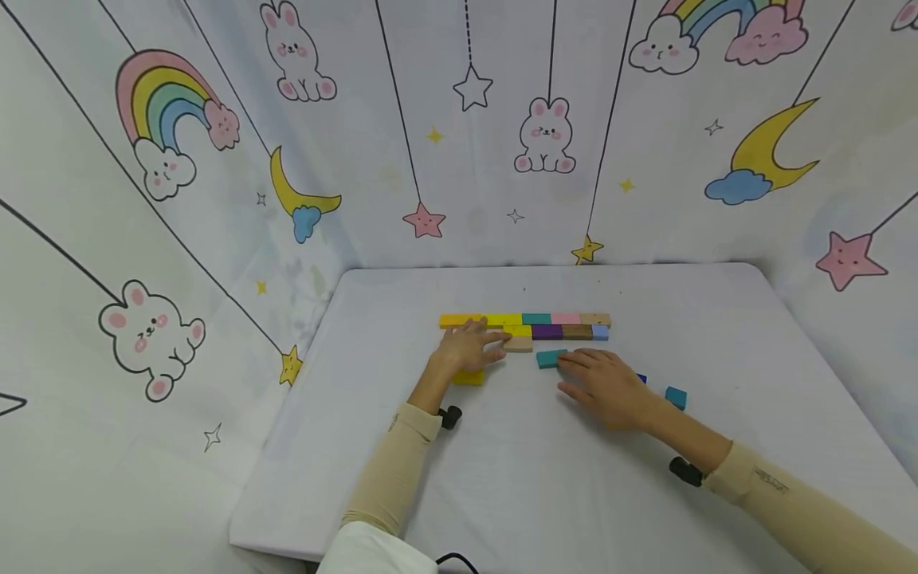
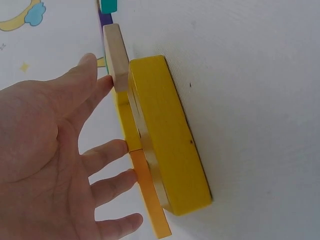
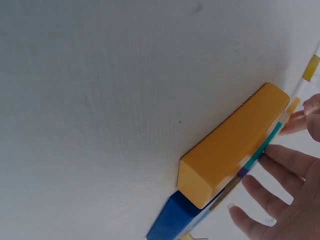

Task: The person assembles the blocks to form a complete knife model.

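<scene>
- Just nearside of the block rows (image 1: 547,332): teal block (image 1: 549,359) — long axis roughly along them, slightly tilted.
- Right hand (image 1: 606,387) nearer, fingers straight, at its right end.
- Left hand (image 1: 464,351): fingers spread.

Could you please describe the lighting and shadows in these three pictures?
Head: soft, fairly even light, no harsh glare on the table; left wrist: a thin shadow right of the nearest yellow block; right wrist: the table looks greyer, darkest toward the upper left.
</scene>
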`<state>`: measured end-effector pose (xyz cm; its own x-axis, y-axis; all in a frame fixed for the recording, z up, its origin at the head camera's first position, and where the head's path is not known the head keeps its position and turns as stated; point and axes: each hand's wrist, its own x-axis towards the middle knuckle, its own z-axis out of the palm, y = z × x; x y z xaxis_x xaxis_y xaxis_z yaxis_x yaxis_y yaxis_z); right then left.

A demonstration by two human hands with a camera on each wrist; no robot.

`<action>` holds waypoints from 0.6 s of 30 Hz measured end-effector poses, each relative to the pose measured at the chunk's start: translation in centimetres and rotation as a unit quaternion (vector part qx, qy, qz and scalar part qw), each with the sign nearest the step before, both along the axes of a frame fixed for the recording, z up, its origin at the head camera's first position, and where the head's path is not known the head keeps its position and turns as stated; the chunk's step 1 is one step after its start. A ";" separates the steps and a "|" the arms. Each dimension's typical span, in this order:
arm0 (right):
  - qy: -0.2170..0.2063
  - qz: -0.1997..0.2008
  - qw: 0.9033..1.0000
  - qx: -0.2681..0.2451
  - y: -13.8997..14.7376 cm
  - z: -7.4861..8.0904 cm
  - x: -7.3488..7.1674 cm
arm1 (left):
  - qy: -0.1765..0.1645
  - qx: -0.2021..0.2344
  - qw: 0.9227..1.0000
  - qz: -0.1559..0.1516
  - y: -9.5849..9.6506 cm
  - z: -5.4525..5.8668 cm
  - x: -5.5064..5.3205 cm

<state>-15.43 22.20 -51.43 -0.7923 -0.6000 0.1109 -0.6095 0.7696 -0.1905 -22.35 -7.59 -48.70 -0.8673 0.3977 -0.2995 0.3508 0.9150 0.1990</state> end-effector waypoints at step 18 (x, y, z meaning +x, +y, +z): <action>-0.012 -0.021 1.000 0.011 -0.8 -1.0 -1.3 | -0.008 0.016 1.000 0.008 -0.2 -0.3 -0.1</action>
<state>-16.70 21.44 -52.47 -0.8195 -0.5677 0.0781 -0.5714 0.7989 -0.1879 -22.43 -7.75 -48.99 -0.8690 0.3936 -0.3000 0.3329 0.9135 0.2339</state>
